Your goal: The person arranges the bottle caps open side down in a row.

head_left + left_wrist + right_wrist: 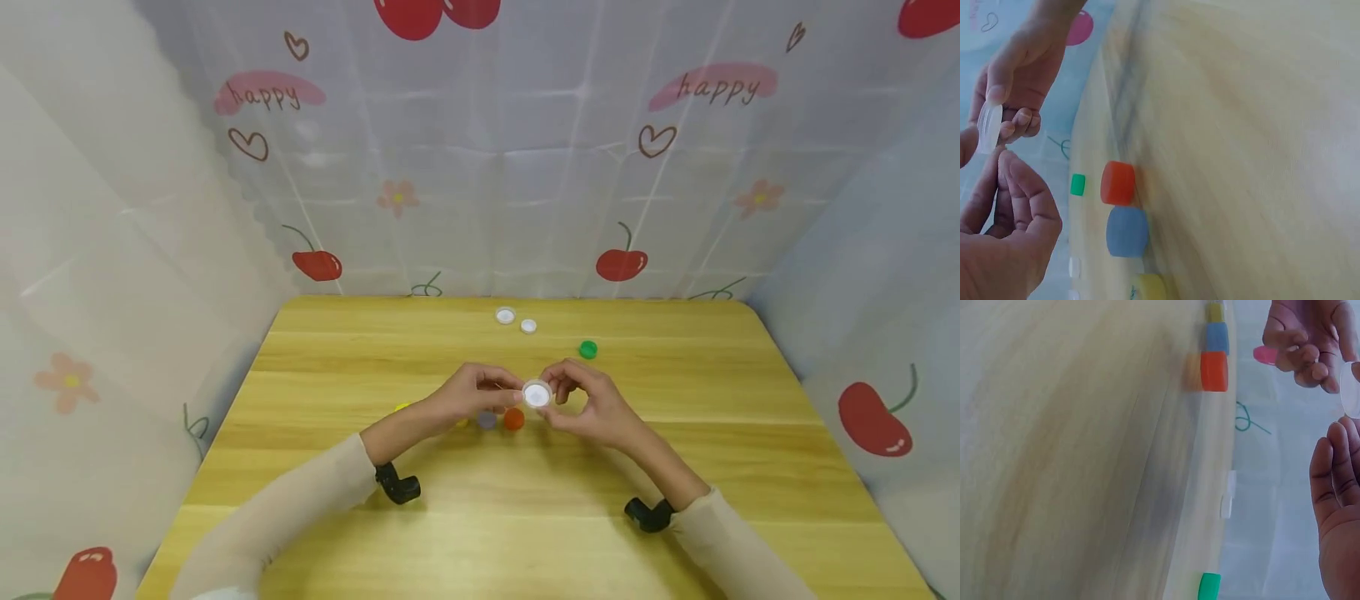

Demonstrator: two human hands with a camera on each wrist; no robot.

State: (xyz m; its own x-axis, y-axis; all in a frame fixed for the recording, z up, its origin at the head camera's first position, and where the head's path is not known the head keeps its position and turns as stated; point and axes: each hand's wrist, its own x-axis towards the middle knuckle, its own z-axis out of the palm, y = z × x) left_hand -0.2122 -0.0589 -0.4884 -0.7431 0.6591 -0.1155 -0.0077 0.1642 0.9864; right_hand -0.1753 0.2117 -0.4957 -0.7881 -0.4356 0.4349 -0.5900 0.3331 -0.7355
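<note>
A white, partly see-through round bottle cap (537, 394) is held above the table between both hands, its hollow side facing the head camera. From the left, my left hand (476, 390) pinches its rim with thumb and fingertips. My right hand (596, 404) grips the opposite rim the same way. In the left wrist view the cap (989, 128) appears edge-on, with the right thumb on its upper end. Just beyond the left fingers an orange cap (513, 418) stands beside a blue-grey cap (487, 420) on the table. Yellow caps (403, 407) are partly hidden behind the left wrist.
A green cap (588, 349) lies beyond the right hand. Two white caps, a larger one (506, 315) and a smaller one (528, 326), lie near the back edge of the wooden table (495, 533). A patterned curtain (480, 225) hangs behind it and along both sides.
</note>
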